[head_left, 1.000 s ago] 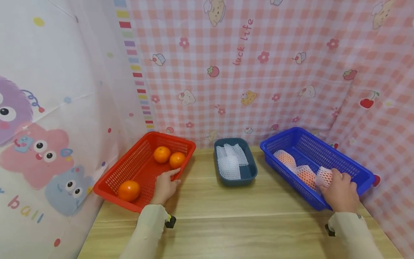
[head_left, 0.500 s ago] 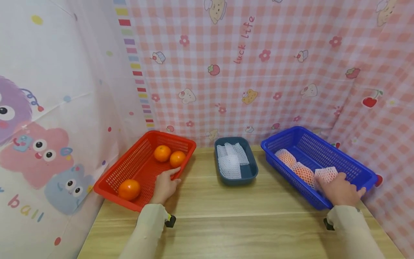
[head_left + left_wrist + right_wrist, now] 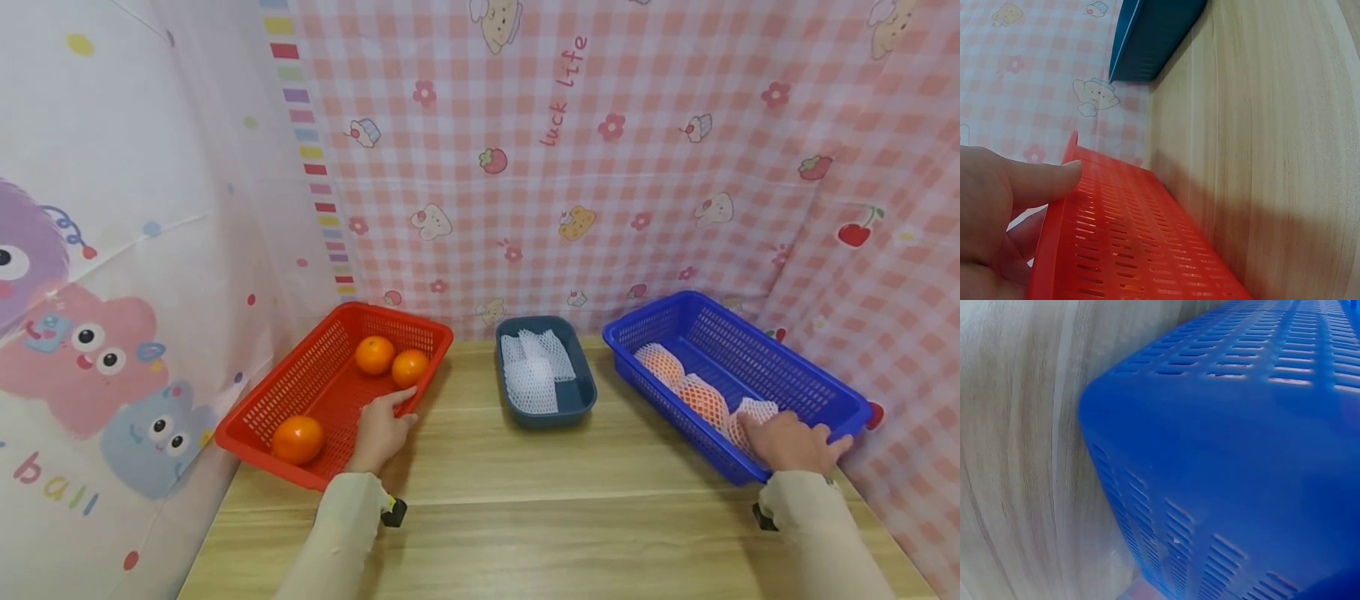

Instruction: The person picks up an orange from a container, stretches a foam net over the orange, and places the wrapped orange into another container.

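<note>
In the head view my left hand (image 3: 380,432) pinches the near right rim of the red basket (image 3: 258,392); the left wrist view shows its thumb (image 3: 1044,181) on the outer side and fingers behind the wall. Three bare oranges lie in that basket, one orange (image 3: 298,440) near the front, the others towards the back. My right hand (image 3: 793,442) reaches into the blue basket (image 3: 795,358) and holds an orange in a white foam net (image 3: 756,410) low at its near side, its fingertips partly hidden. Beside it sit two more netted oranges (image 3: 703,402) in a row.
A dark teal tray (image 3: 577,400) holding flat white foam nets (image 3: 532,387) stands between the baskets on the wooden table (image 3: 510,492). Patterned cloth hangs behind and at both sides. In the right wrist view the blue basket's outer wall (image 3: 1210,450) fills most of the picture.
My right hand has lowered the netted orange into the near side of the blue basket, in line with the other two, its outer fingers spreading rightward. The left hand has stayed on the red rim.
</note>
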The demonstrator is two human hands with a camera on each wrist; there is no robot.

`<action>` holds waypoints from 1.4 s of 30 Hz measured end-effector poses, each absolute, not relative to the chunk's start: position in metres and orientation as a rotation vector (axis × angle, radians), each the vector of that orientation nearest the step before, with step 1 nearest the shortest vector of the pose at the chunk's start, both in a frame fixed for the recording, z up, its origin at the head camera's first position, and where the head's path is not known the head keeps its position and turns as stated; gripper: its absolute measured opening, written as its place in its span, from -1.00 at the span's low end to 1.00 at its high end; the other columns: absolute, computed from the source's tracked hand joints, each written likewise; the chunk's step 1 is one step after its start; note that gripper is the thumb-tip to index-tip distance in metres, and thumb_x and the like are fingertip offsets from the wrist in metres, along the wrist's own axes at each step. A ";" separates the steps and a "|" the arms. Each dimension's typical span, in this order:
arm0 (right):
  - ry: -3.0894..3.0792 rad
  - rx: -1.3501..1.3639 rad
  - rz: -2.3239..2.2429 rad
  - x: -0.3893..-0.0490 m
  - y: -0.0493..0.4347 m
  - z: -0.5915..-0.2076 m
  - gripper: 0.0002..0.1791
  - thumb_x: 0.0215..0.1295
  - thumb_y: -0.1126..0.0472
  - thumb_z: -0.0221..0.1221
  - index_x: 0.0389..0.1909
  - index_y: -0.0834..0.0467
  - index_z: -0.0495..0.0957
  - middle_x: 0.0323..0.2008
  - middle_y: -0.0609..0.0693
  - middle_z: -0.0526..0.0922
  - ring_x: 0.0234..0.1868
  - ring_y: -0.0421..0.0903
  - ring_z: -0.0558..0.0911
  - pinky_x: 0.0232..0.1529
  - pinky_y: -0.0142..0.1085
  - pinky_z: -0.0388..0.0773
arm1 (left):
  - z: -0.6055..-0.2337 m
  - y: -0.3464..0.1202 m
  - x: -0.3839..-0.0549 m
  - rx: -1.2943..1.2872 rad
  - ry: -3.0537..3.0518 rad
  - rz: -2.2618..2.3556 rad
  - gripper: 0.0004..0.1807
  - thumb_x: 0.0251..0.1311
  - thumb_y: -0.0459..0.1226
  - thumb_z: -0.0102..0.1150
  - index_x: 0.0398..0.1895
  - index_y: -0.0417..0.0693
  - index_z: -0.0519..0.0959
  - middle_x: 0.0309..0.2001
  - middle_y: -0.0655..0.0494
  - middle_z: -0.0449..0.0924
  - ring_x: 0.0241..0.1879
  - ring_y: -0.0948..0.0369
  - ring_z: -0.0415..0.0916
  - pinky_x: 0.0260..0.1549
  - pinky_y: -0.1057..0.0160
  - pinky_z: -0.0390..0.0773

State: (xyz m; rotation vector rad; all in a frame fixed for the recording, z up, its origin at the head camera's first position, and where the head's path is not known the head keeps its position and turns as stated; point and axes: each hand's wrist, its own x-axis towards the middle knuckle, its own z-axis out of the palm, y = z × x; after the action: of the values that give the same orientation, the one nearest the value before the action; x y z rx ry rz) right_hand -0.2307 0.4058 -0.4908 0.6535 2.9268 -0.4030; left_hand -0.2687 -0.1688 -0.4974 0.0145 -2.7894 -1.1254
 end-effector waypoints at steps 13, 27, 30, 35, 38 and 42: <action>3.269 0.592 -0.539 -0.230 0.380 -0.488 0.04 0.33 -0.43 -0.16 0.24 0.56 0.17 0.14 0.65 0.18 0.20 0.65 0.01 0.17 0.47 -0.30 | -0.496 -0.169 -0.267 0.015 -2.787 -1.117 -0.47 0.13 -0.35 0.35 0.22 0.05 0.56 0.07 -0.20 0.58 -0.19 -0.03 0.49 0.08 -0.14 0.33; 3.193 -0.356 -0.653 -0.269 0.319 -0.497 -0.18 0.27 -0.02 0.27 0.41 0.29 0.20 0.25 0.40 0.35 0.22 0.42 0.33 0.12 0.29 0.26 | -0.497 -0.169 -0.268 0.027 -2.797 -1.133 -0.46 0.13 -0.36 0.34 0.23 0.06 0.56 0.18 -0.16 0.51 -0.11 -0.02 0.47 -0.05 -0.05 0.42; 3.160 -0.371 -0.630 -0.274 0.320 -0.498 -0.18 0.26 0.03 0.29 0.42 0.29 0.19 0.29 0.38 0.33 0.20 0.41 0.36 0.10 0.27 0.30 | -0.497 -0.169 -0.267 0.036 -2.803 -1.149 -0.46 0.14 -0.36 0.34 0.23 0.06 0.55 0.19 -0.15 0.51 -0.19 -0.01 0.46 -0.17 0.01 0.43; 3.155 -0.406 -0.625 -0.277 0.324 -0.498 -0.22 0.25 0.13 0.29 0.41 0.28 0.20 0.18 0.40 0.44 0.06 0.36 0.51 -0.01 0.24 0.41 | -0.497 -0.168 -0.268 0.024 -2.799 -1.141 -0.46 0.13 -0.36 0.35 0.23 0.06 0.56 0.19 -0.14 0.51 -0.22 0.02 0.45 -0.22 0.06 0.44; 3.183 -0.459 -0.624 -0.280 0.326 -0.499 -0.28 0.24 0.19 0.29 0.38 0.28 0.25 0.15 0.38 0.48 0.00 0.31 0.57 -0.03 0.24 0.43 | -0.497 -0.169 -0.268 0.019 -2.798 -1.122 -0.46 0.12 -0.37 0.35 0.23 0.05 0.56 0.17 -0.15 0.51 -0.27 0.03 0.44 -0.33 0.12 0.43; 3.224 -0.499 -0.630 -0.283 0.328 -0.502 -0.35 0.24 0.27 0.28 0.34 0.28 0.32 0.17 0.35 0.48 -0.04 0.28 0.61 -0.03 0.23 0.43 | -0.496 -0.169 -0.268 0.024 -2.797 -1.107 -0.46 0.12 -0.37 0.35 0.23 0.05 0.56 0.17 -0.16 0.52 -0.28 0.03 0.44 -0.32 0.11 0.44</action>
State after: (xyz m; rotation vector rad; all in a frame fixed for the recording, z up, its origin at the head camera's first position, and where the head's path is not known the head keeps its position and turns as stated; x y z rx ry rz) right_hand -0.2829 0.3279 -0.5023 -0.4992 3.2237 -0.6303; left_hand -0.2676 -0.1690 -0.4964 0.0243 -2.7967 -1.1074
